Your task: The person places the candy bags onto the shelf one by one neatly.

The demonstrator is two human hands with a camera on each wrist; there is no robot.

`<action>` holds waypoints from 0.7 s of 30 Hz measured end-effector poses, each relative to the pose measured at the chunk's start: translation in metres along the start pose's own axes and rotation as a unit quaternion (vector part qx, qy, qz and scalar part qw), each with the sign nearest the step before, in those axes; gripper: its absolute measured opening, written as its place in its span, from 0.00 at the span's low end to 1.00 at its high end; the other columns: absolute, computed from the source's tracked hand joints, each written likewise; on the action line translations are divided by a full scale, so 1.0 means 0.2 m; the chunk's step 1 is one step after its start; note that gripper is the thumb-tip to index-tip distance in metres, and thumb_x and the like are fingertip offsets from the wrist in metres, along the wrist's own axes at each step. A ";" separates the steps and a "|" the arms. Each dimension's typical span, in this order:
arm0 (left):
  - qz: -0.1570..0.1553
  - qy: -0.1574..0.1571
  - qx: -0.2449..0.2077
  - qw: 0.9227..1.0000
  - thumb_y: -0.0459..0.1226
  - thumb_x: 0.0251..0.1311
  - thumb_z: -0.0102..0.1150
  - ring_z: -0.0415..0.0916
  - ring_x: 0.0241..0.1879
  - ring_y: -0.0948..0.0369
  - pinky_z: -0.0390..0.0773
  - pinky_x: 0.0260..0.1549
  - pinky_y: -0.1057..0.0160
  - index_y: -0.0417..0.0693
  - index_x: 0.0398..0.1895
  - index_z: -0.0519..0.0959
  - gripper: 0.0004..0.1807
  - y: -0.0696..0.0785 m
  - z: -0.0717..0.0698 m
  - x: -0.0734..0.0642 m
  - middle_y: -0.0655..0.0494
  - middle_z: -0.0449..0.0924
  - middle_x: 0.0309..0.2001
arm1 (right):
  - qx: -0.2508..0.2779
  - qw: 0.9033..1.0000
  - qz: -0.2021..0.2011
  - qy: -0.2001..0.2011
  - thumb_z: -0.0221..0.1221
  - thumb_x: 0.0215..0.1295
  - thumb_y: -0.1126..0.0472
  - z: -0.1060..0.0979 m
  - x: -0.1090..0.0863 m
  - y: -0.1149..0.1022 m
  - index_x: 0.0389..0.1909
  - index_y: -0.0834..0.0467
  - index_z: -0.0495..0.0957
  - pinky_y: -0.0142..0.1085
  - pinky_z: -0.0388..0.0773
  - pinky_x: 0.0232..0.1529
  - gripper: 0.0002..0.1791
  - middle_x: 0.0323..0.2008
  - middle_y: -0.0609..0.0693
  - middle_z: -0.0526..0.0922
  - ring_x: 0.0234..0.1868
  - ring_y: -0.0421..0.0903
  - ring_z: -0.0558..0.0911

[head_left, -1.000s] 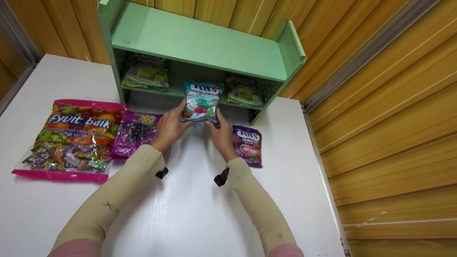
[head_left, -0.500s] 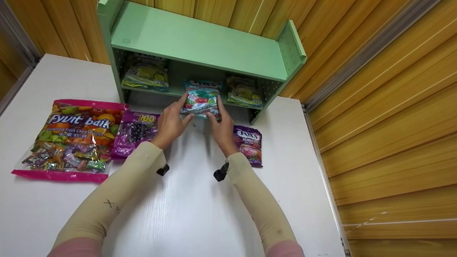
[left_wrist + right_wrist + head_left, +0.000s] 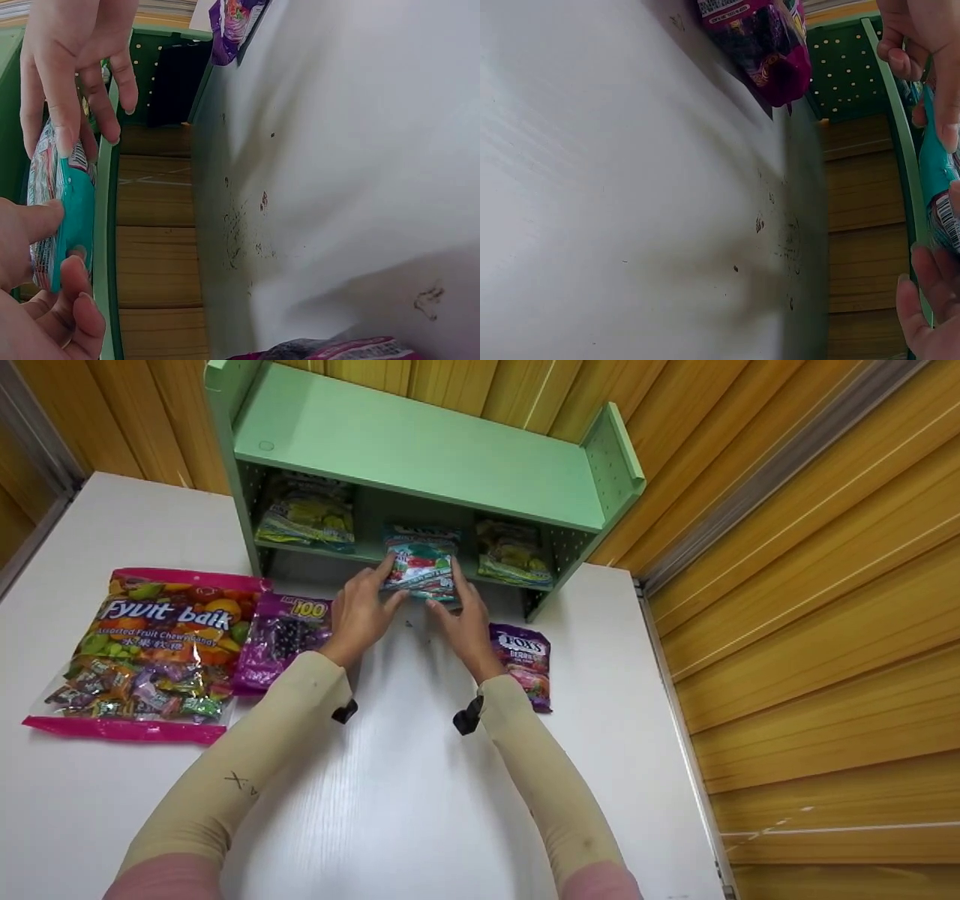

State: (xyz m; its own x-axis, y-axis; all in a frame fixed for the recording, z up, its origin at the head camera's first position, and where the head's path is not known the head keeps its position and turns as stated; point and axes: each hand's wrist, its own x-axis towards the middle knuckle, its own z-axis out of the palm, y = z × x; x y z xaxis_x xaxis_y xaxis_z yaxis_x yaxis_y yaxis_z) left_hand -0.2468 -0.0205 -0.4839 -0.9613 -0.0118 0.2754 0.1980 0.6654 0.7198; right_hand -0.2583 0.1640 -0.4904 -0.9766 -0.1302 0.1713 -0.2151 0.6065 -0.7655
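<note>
A teal Fox's bag of candy [image 3: 421,562] lies tilted at the middle of the green shelf's lower board, its bottom edge toward me. My left hand [image 3: 361,611] grips its left side, thumb at the front lower corner; in the left wrist view the fingers of that hand [image 3: 86,315] curl under it. My right hand [image 3: 466,624] pinches the right side between thumb and forefinger, while its other fingers [image 3: 922,300] spread loose below. Yellow-green candy bags stand on either side, one left [image 3: 307,514] and one right [image 3: 512,553]. The bag's back is hidden.
The green shelf [image 3: 420,442] stands at the table's back. On the white table [image 3: 397,780] lie a large pink-edged fruit candy bag [image 3: 161,652] and a purple candy bag [image 3: 281,641] at left, with a purple Fox's bag [image 3: 525,660] at right.
The teal candy bag has moved back and down onto the shelf, leaning further away so its top sits under the upper board. Both hands have followed it, thumbs lower on its edge.
</note>
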 end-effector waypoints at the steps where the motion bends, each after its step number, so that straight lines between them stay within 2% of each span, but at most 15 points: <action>1: 0.000 0.001 0.002 1.000 0.48 0.63 0.61 0.76 0.34 0.48 0.76 0.35 0.47 0.61 0.72 0.63 0.34 0.00 0.00 0.00 0.45 0.78 0.45 | -0.007 1.000 0.003 0.001 0.59 0.66 0.49 0.00 0.00 0.00 0.76 0.38 0.45 0.45 0.69 0.66 0.43 0.65 0.53 0.69 0.66 0.48 0.70; 5: 0.005 0.010 0.013 1.000 0.48 0.63 0.60 0.74 0.28 0.49 0.75 0.29 0.48 0.59 0.71 0.65 0.33 0.00 0.01 0.02 0.44 0.78 0.43 | -0.044 0.999 0.016 0.003 0.57 0.67 0.46 0.00 0.01 0.00 0.76 0.41 0.49 0.43 0.73 0.59 0.40 0.61 0.54 0.72 0.58 0.48 0.74; 9: 0.004 0.013 0.017 1.000 0.49 0.63 0.60 0.74 0.27 0.50 0.76 0.28 0.49 0.59 0.71 0.65 0.32 0.00 0.02 0.03 0.44 0.79 0.42 | -0.064 0.998 0.026 0.005 0.56 0.68 0.47 0.01 0.02 -0.01 0.76 0.44 0.52 0.42 0.75 0.53 0.38 0.59 0.55 0.73 0.52 0.49 0.76; 16: -0.014 0.019 0.015 1.000 0.50 0.65 0.57 0.76 0.30 0.47 0.76 0.30 0.46 0.59 0.70 0.67 0.30 0.00 0.04 0.04 0.44 0.80 0.43 | -0.065 0.997 0.045 0.018 0.55 0.69 0.46 0.02 0.03 -0.01 0.76 0.43 0.51 0.44 0.72 0.61 0.38 0.61 0.54 0.73 0.63 0.51 0.73; 19: -0.028 0.020 0.006 0.999 0.50 0.66 0.56 0.80 0.37 0.45 0.78 0.36 0.45 0.55 0.70 0.66 0.30 0.00 0.04 0.05 0.43 0.81 0.50 | -0.062 0.996 0.055 0.036 0.55 0.68 0.45 0.03 0.03 -0.01 0.76 0.47 0.52 0.44 0.71 0.64 0.38 0.65 0.55 0.71 0.66 0.50 0.71; 21: -0.045 0.019 -0.001 0.999 0.51 0.66 0.56 0.81 0.42 0.44 0.79 0.41 0.44 0.52 0.70 0.66 0.32 0.00 0.04 0.05 0.43 0.80 0.54 | -0.055 0.995 0.062 0.048 0.56 0.68 0.45 0.03 0.03 -0.01 0.75 0.50 0.54 0.44 0.72 0.62 0.39 0.67 0.55 0.70 0.63 0.50 0.74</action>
State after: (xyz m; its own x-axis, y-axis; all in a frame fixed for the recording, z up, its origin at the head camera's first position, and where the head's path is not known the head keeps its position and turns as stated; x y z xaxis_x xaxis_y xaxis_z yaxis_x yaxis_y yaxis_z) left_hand -0.2583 -0.0146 -0.4871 -0.9670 -0.0999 0.2345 0.1122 0.6591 0.7436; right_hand -0.2633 0.1566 -0.4909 -0.9896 0.0222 0.1420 -0.0867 0.6962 -0.7126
